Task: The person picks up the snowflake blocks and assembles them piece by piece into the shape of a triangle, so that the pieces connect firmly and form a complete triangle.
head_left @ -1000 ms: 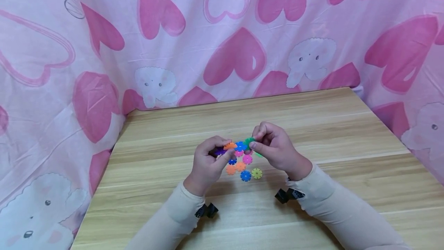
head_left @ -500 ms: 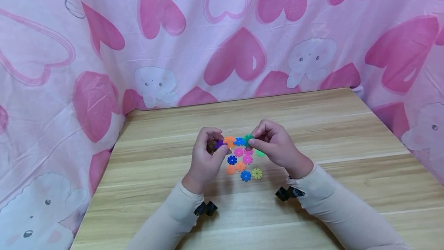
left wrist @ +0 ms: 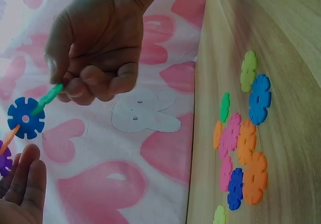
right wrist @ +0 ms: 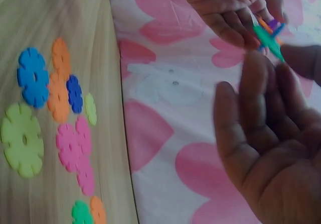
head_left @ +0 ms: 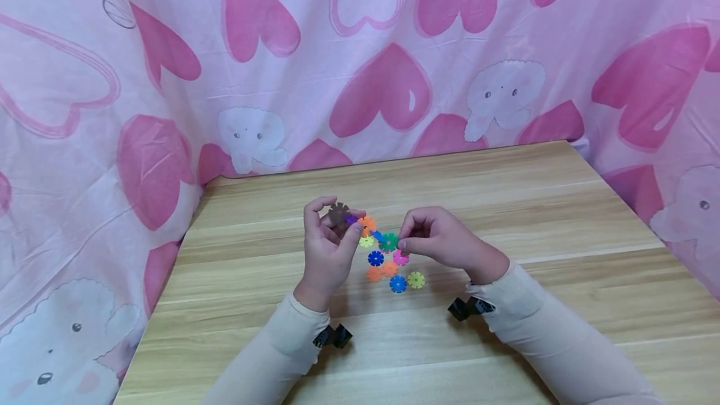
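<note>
Pinching a disc chain [head_left: 369,224] above the counter [head_left: 506,205], the left hand's [head_left: 329,258] fingers hold its purple part, the right hand's [head_left: 435,236] its green end, partly hiding loose discs [head_left: 390,269] from the head view.

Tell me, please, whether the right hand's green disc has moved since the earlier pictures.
Yes: in the head view, the green disc has shifted left and down, closer to the dark blue disc on the table.

No text, label, brand, number or sign can be read on the multicoloured, notched plastic discs [left wrist: 262,108], the pink heart-printed cloth [head_left: 380,89] or the pale wood-grain tabletop [head_left: 253,242].
</note>
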